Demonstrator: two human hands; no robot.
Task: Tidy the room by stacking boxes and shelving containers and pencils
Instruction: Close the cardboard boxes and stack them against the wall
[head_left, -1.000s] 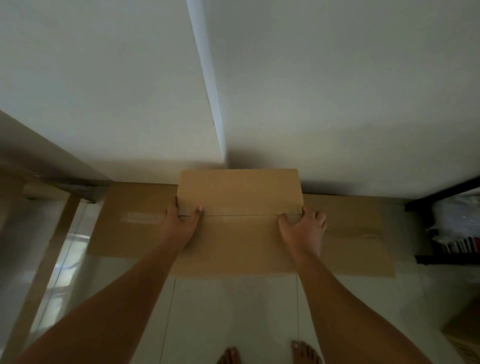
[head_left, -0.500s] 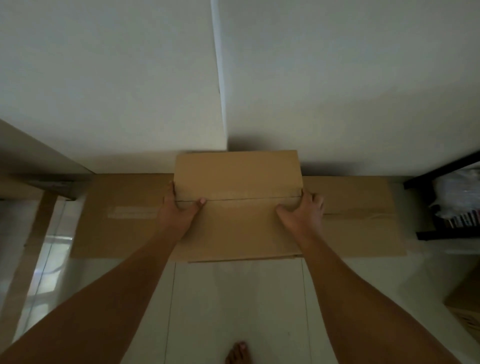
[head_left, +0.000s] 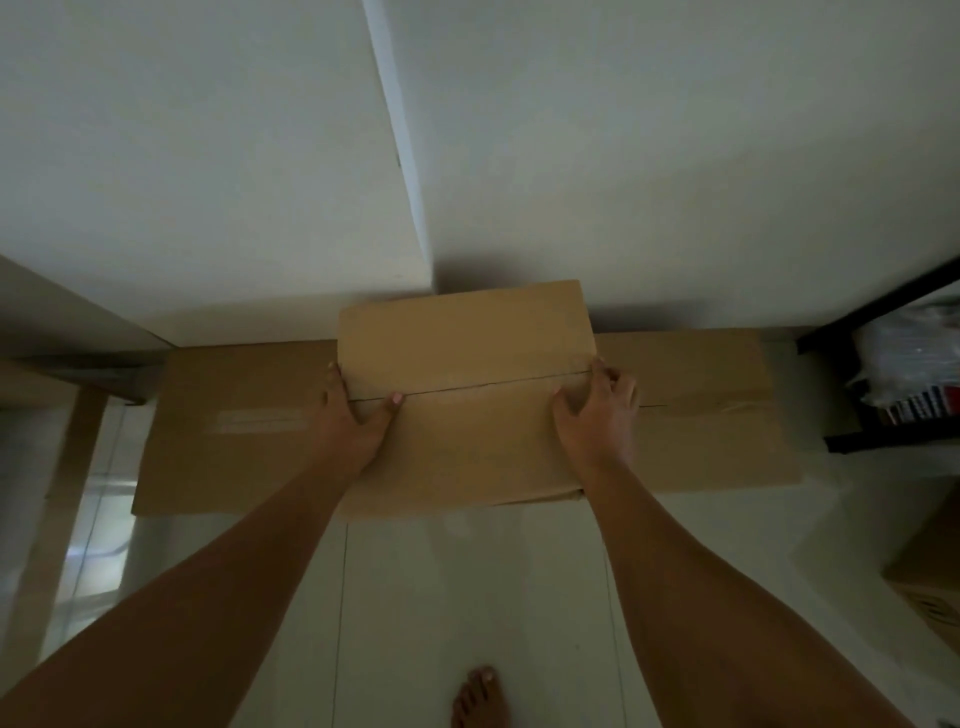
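Brown cardboard makes up the small box (head_left: 465, 395) at the centre of the head view, its two top flaps meeting in a thin seam across the lid. It sits on top of a much longer, flat cardboard box (head_left: 696, 415) that lies on the floor against the foot of the white wall (head_left: 675, 156), sticking out well past the small box on both sides.

The left hand (head_left: 353, 421) grasps the small box at its left edge, thumb lying on the lid with its tip at the seam and the fingers wrapped down the side. The right hand (head_left: 597, 415) grasps the right edge in the same way, fingers curled over the corner.

A pale tiled floor (head_left: 467, 597) spreads below, with one bare foot (head_left: 478, 699) at the bottom. A dark shelf unit (head_left: 878, 312) holding wrapped items stands at right, and another carton (head_left: 930, 577) shows at the right edge.
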